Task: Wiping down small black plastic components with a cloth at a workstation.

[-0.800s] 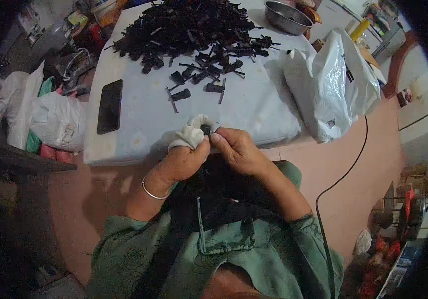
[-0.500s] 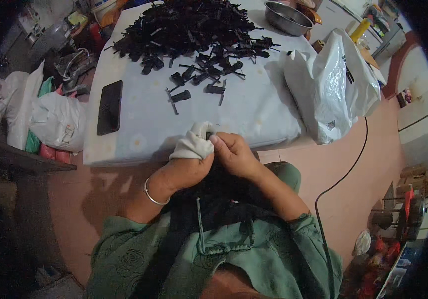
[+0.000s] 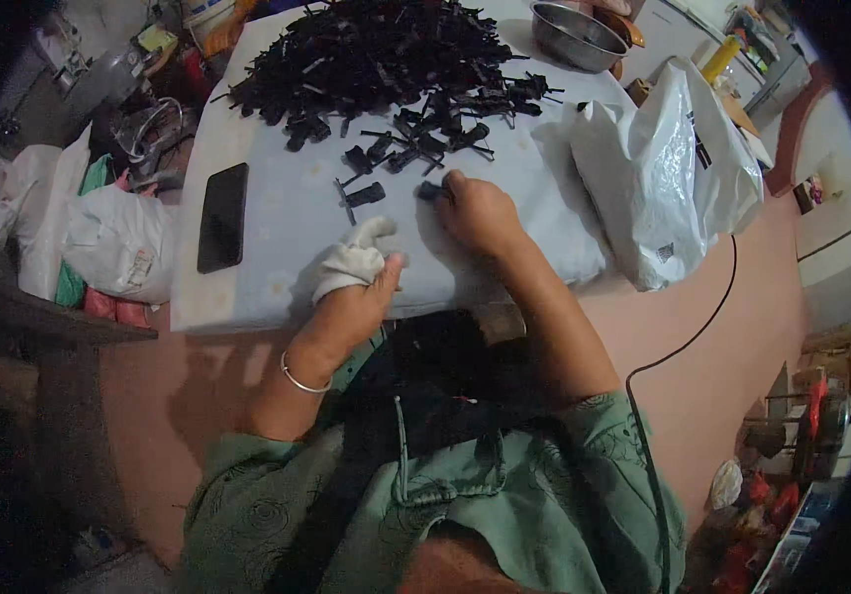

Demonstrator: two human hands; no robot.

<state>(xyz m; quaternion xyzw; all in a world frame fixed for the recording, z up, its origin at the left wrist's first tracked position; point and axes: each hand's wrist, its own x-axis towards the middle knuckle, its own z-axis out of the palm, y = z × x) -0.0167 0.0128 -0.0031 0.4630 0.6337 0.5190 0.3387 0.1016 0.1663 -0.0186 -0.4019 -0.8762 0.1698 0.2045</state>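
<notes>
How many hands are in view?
2. The left hand, fingers partly covered by white cloth, is over the near edge of the table; the right hand is farther forward, at a black part. Neither hand is hidden, though cloth covers some fingers.

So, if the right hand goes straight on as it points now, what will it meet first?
Past the black part at its fingertips, the right hand would probably meet other loose black parts; depth is unclear.

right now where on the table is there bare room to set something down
The table is bare between the black phone and left hand, and between the right hand and white plastic bag. The far side is crowded: heap of black parts, metal bowl.
</notes>
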